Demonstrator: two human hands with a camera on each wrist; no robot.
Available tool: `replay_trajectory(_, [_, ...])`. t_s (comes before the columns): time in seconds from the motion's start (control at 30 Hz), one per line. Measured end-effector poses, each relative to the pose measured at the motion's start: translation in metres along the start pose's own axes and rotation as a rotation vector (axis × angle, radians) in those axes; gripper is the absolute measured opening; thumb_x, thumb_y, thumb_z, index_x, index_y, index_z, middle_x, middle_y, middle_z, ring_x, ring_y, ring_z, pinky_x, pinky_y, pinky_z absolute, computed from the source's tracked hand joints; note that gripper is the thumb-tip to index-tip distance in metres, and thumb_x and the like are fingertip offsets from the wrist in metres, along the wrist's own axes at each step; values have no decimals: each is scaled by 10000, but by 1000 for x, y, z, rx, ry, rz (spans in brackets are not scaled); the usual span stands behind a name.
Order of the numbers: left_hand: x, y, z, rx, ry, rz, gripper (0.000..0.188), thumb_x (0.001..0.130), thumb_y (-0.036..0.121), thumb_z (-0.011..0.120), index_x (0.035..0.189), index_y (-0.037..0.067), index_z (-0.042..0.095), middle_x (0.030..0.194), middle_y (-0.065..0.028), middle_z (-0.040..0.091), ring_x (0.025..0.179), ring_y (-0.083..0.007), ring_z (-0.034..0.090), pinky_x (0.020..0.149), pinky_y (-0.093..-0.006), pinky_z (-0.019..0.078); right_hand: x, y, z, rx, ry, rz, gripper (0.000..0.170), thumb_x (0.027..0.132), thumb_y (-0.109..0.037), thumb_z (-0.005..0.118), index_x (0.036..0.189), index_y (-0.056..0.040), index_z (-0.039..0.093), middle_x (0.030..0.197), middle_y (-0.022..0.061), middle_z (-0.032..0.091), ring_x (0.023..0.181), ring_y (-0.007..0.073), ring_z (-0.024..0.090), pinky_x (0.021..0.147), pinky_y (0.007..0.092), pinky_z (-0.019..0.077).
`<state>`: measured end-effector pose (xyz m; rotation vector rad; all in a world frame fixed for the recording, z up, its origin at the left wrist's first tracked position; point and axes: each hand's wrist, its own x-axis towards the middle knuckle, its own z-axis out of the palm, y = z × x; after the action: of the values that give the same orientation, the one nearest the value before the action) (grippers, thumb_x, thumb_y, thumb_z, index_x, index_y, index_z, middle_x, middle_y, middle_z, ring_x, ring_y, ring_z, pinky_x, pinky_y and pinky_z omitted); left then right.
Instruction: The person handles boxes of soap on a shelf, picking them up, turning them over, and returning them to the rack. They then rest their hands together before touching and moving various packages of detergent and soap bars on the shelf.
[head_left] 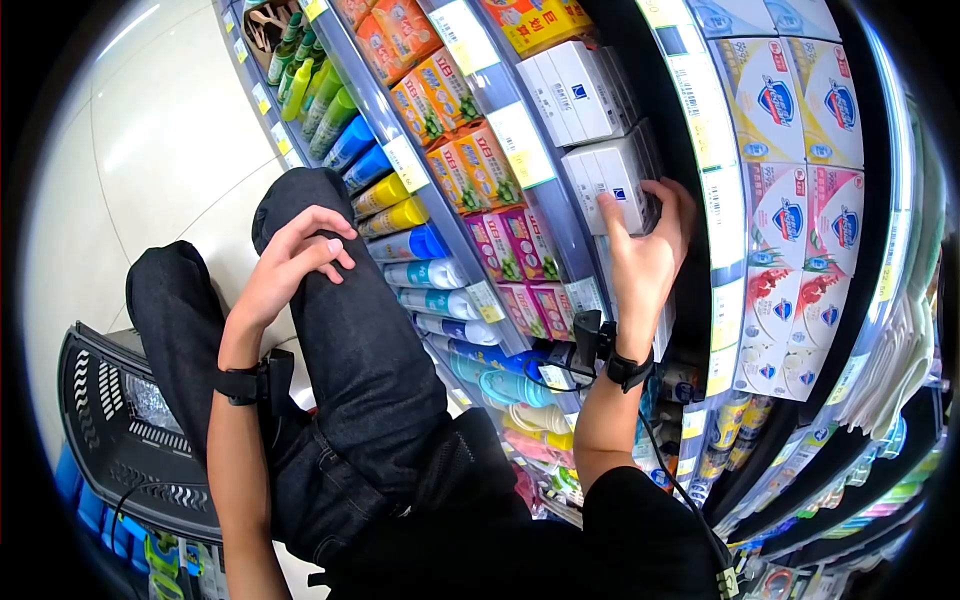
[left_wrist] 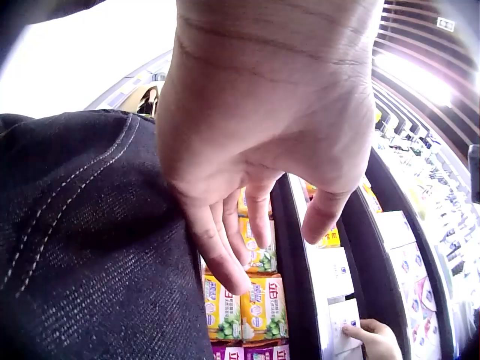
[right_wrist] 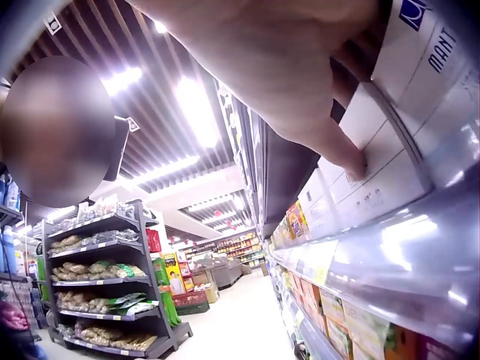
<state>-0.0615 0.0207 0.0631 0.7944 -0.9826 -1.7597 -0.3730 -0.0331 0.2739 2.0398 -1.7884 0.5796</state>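
My right hand (head_left: pixel 648 262) reaches onto a shelf and grips a small white box (head_left: pixel 598 170), its thumb on the printed front and its fingers round the far side. Just beyond, more white boxes (head_left: pixel 565 95) of the same look stand on that shelf. In the right wrist view the thumb of the right hand (right_wrist: pixel 262 67) presses against the white box (right_wrist: pixel 375 127), while the other fingers are mostly hidden. Over my raised knee (head_left: pixel 335 290) lies my left hand (head_left: pixel 298 258), fingers loosely bent, holding nothing.
Orange soap packs (head_left: pixel 470 165) and purple packs (head_left: pixel 510 245) fill the lower shelf, with bottles (head_left: pixel 430 275) below. Boxed soaps (head_left: pixel 790 215) line the shelf above. A black basket (head_left: pixel 130 430) stands on the floor beside me. Across the aisle is a rack (right_wrist: pixel 105 277) of bagged goods.
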Motion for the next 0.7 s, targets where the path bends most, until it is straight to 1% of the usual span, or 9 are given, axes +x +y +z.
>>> replay_trajectory(0.2, [0, -1, 0, 18, 1, -5, 264, 964, 193, 554, 1185, 49, 560, 1151, -103, 604, 925, -183, 654, 766, -289, 540, 4, -6, -3, 22, -42, 62, 580, 792, -253, 795, 1272, -28, 560, 1301, 233, 554, 1208, 413, 525, 1033, 460, 411])
replay_trajectory(0.3, [1, -1, 1, 15, -3, -2, 266, 963, 201, 555, 1181, 50, 562, 1150, -101, 606, 922, -184, 656, 763, -291, 541, 12, -8, -9, 55, -169, 121, 587, 814, -268, 775, 1298, -22, 554, 1346, 243, 531, 1242, 416, 513, 1050, 455, 408])
replay_trajectory(0.4, [1, 2, 2, 8, -6, -10, 258, 965, 172, 557, 1191, 47, 561, 1145, -91, 605, 938, -172, 649, 786, -289, 530, 11, 5, -2, -27, -183, 16, 589, 844, -278, 743, 1336, -24, 541, 1370, 254, 517, 1258, 414, 508, 1059, 453, 408])
replay_trajectory(0.5, [10, 4, 19, 70, 12, 115, 263, 965, 119, 563, 1217, 43, 557, 1129, -74, 606, 982, -147, 627, 838, -285, 507, 7, 6, 1, -13, -182, 7, 587, 871, -289, 713, 1361, -22, 529, 1391, 267, 497, 1272, 424, 494, 1075, 460, 397])
replay_trajectory(0.53, [15, 14, 34, 95, -10, 191, 296, 959, 80, 576, 1250, 40, 547, 1172, -63, 588, 1075, -138, 589, 917, -296, 475, 6, 6, 3, -10, -177, 6, 586, 877, -290, 705, 1364, -18, 524, 1394, 266, 494, 1271, 428, 492, 1077, 461, 395])
replay_trajectory(0.57, [24, 27, 49, 212, -16, 328, 327, 959, 91, 588, 1278, 41, 535, 1232, -68, 561, 1171, -155, 549, 992, -318, 445, 5, 6, 4, -4, -173, 7, 585, 883, -292, 697, 1367, -15, 520, 1397, 265, 492, 1271, 433, 490, 1079, 462, 392])
replay_trajectory(0.6, [35, 46, 65, 363, 10, 489, 352, 962, 124, 596, 1297, 41, 525, 1285, -89, 537, 1233, -195, 522, 1046, -354, 414, 3, 7, 5, 4, -172, 9, 584, 889, -293, 689, 1370, -11, 515, 1401, 265, 489, 1270, 438, 487, 1081, 463, 389])
replay_trajectory(0.63, [48, 64, 80, 509, 72, 629, 383, 959, 143, 601, 1316, 36, 512, 1308, -125, 535, 1267, -237, 515, 1064, -380, 401, 2, 7, 6, 2, -183, 3, 602, 888, -306, 691, 1377, -9, 506, 1406, 267, 483, 1275, 441, 482, 1082, 464, 387])
replay_trajectory(0.7, [78, 88, 107, 677, 312, 815, 422, 927, 173, 620, 1310, 23, 522, 1291, -175, 564, 1259, -296, 528, 1062, -404, 403, 5, 6, 4, 1, -194, -9, 636, 886, -332, 695, 1392, -6, 488, 1416, 270, 470, 1283, 447, 471, 1086, 466, 382])
